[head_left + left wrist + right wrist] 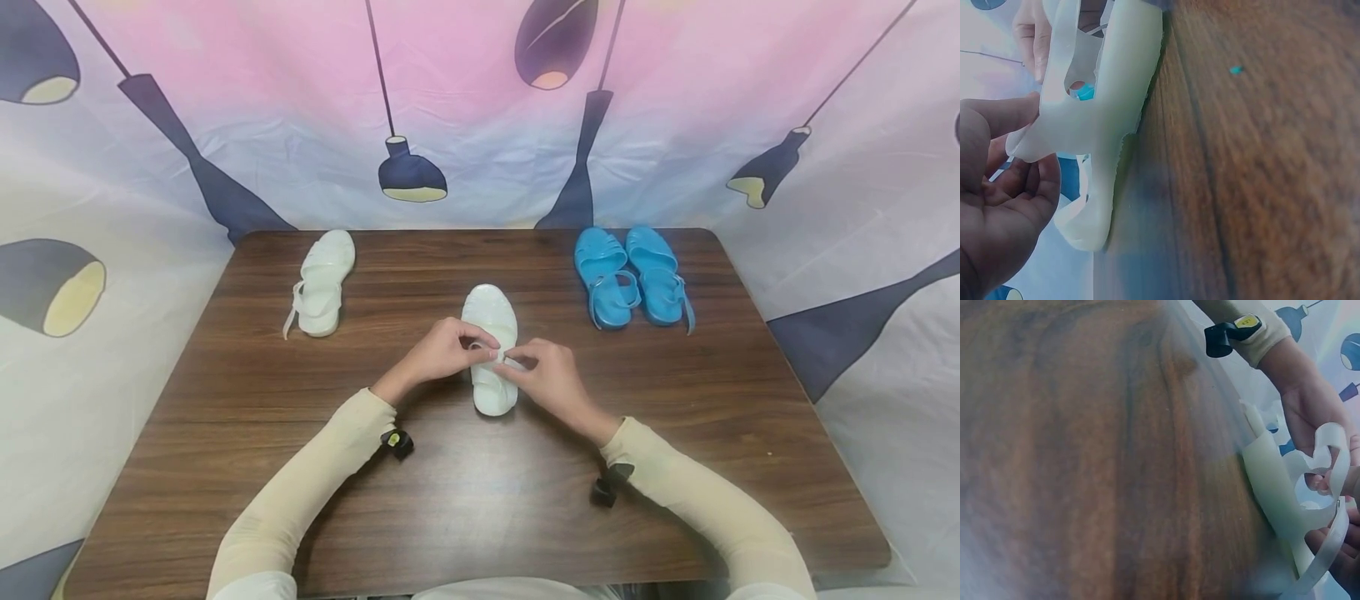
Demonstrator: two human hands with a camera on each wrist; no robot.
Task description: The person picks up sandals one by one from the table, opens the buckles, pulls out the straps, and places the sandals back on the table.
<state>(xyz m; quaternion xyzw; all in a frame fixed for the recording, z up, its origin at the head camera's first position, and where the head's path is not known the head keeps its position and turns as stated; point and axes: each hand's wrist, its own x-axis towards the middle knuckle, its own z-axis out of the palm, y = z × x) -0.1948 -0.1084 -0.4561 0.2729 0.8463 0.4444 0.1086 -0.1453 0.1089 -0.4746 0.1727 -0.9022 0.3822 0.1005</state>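
Fingers (480,334) of left hand (442,350), right hand (553,377) pinch ankle strap (1330,550) of white sandal (492,318) between them; forearms (303,479) angled inward from near side.

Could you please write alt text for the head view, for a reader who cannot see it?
A person's left hand and right hand pinch the strap of a white sandal on a brown table. A second white sandal lies at the back left and two blue sandals at the back right, before a pastel cloth printed with lamps.
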